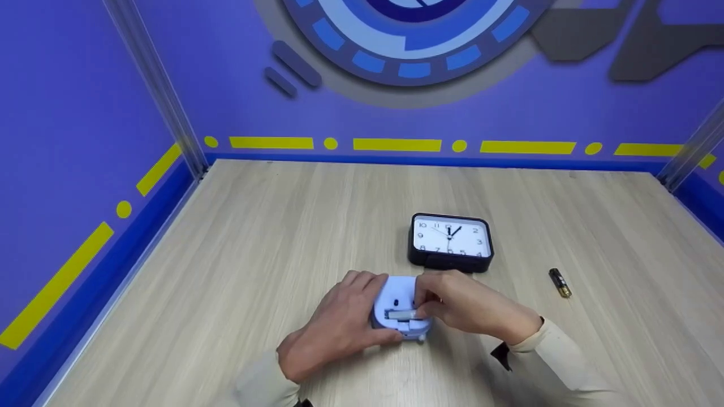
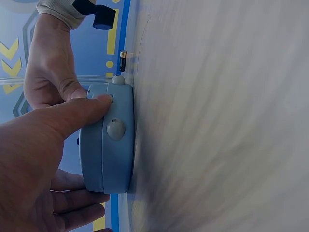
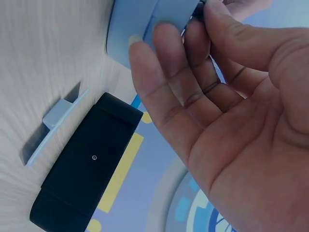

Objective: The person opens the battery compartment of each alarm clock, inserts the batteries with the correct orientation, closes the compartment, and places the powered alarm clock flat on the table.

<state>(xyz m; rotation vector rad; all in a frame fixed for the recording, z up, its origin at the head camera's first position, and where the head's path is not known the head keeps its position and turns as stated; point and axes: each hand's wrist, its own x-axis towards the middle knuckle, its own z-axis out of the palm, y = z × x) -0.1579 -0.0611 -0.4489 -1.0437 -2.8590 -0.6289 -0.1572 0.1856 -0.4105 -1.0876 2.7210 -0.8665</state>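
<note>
head view: the pale blue case [image 1: 400, 286] lies on the worktop [image 1: 283, 226], its battery slot [image 1: 399, 315] facing up. your left hand [image 1: 345, 319] grips the case from its left, and the curled fingers of your right hand [image 1: 461, 302] work at the slot's right end. you cannot tell from here whether the pale bar in the slot is a cell or the bare floor. the black clock [image 1: 451, 237] sits beyond the case, to its right; a loose battery [image 1: 560, 282], well to the case's right, could roll if a sleeve [image 1: 557, 353] brushes it.

left wrist view: your left thumb [image 2: 87, 111] presses the side with the rounded feet [image 2: 116, 129]. should that hold slacken, the case could swivel under your push.

right wrist view: your right thumb and forefinger seem to pinch a small dark thing [image 3: 198, 9], mostly hidden, perhaps a cell's end. a cell entering slanted or reversed could jam, pop out or miss contact. the lid [image 3: 57, 115] lies apart from the case, towards the clock, where a careless knuckle could knock it.
</note>
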